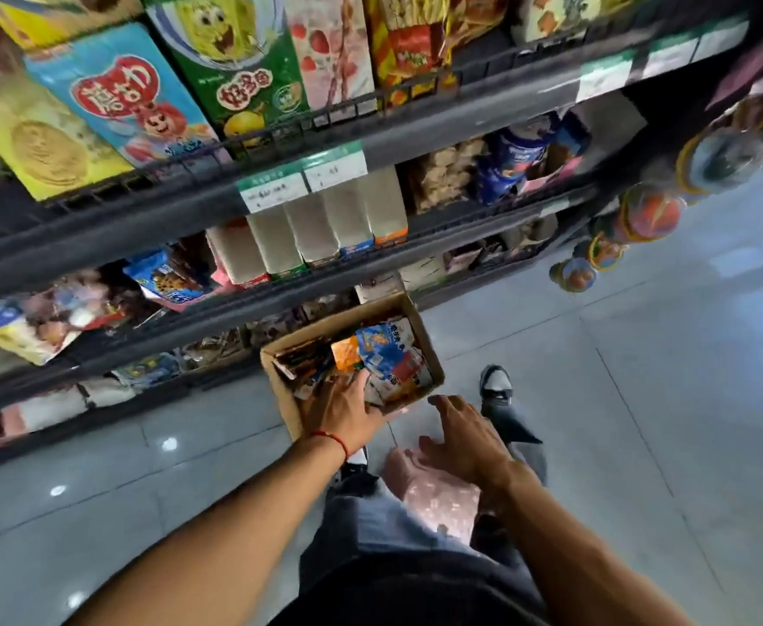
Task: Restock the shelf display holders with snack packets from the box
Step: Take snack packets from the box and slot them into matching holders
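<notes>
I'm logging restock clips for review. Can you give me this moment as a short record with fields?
setting: shop aisle, tiled floor
box: open cardboard box on the floor beside the shelves
box contents: mixed snack packets, blue and orange among them
left hand: left hand reaching into the box, on the packets; grip cannot be made out
right hand: right hand open, above the floor near the box, holding nothing
display holders: row of pale holders on a middle shelf

The green box [239,70] on the top shelf bears a SpongeBob picture and red Chinese characters reading 好多鱼. The blue box [131,97] beside it shows a red heart with white Chinese script, too stylised to read. The shelf-edge price tags [300,183] are blurred.
</notes>
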Demonstrator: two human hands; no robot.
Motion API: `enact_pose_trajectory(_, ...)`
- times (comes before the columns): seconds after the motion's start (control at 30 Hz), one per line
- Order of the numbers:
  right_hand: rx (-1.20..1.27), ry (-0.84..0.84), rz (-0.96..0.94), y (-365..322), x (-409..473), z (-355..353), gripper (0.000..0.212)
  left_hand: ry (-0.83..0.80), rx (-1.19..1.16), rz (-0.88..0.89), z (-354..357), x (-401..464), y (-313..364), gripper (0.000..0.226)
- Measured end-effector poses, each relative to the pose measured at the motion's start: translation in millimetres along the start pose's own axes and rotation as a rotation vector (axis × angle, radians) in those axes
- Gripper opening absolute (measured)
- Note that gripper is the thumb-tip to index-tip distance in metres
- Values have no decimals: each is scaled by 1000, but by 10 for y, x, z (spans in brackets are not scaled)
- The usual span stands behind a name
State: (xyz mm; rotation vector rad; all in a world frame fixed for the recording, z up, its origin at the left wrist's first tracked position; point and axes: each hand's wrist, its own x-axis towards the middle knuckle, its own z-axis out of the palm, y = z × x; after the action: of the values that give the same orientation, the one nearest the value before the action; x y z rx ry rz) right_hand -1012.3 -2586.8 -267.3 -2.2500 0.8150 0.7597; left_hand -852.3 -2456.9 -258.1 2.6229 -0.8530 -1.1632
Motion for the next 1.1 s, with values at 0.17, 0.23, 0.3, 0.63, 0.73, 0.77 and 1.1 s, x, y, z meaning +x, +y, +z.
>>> enact_pose_trajectory(0.17, -100, -228, -254, 399, 802, -134, 79, 203, -218, -357, 140, 214, -41, 59)
enact_pose_trajectory(0.23, -166, -271, -317, 535, 1111, -255, 87, 194, -253, -470, 301, 262, -42, 59)
enact_pose_trajectory(0.3, -215, -287, -328, 586, 1442, -299, 97, 181, -283, -544, 508, 318, -87, 61)
enact_pose_trajectory(0.63, -261, -207, -465, 384, 3000, 328, 65, 273, 1, -384, 1228, 1613, -705, 65)
enact_pose_trajectory(0.73, -389, -130, -627, 372, 3485, 648, 71, 280, 210, -223, 1358, 2045, -955, 61)
enact_pose_trajectory(0.77, -441, -105, -677, 360, 3632, 741, 72, 279, 296, -151, 1371, 2167, -1029, 61)
enact_pose_trajectory(1.1, -554, 88, -812, 380, 4006, 921, 59, 522, 434, 93, 1705, 2591, -1701, 64)
